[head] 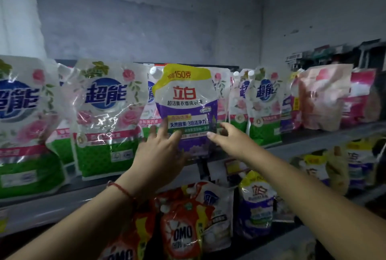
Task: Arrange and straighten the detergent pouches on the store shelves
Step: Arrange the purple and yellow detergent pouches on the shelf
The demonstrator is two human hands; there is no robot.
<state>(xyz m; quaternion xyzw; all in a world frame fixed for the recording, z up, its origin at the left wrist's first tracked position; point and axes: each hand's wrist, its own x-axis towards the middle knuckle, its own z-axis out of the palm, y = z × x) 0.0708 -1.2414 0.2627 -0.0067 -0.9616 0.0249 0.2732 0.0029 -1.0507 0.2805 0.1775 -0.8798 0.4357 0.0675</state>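
So we're looking at the top shelf (313, 147) and both hands are on the purple Liby detergent pouch (187, 109), which stands upright near the shelf's front edge, roughly mid-row. Our left hand (160, 153) is pressed against the pouch's lower left side with the fingers spread, thumb out to the left, and there's a red string bracelet (121, 188) on that wrist. Our right hand (229, 136) has its fingers curled round the lower right edge and thumb on the front, so the pouch is clamped between the two hands. It sits in front of the rose-print Chaoneng pouches (106, 117) that line the shelf to either side, with its white cap (155, 71) at the top left corner. Further right along the same shelf are pink pouches (325, 96). The lower shelf has red OMO pouches (181, 232) and more purple Liby ones (255, 203), a bit jumbled
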